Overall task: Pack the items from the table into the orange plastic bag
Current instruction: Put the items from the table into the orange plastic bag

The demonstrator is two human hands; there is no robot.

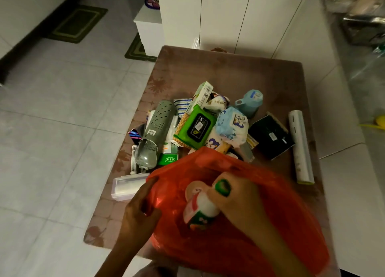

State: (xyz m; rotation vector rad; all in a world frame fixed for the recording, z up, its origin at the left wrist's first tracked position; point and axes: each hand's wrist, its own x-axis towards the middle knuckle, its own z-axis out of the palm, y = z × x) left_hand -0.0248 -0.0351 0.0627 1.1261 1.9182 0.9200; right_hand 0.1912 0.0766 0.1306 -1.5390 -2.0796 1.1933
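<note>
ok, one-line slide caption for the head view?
Left hand holds the orange bag open while the right hand lowers a bottle in; other items remain piled on the table.

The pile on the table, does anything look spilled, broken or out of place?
Nothing looks spilled or damaged. The blue cup lies on its side at the back of the heap, and the items overlap untidily, as expected mid-packing.
</note>
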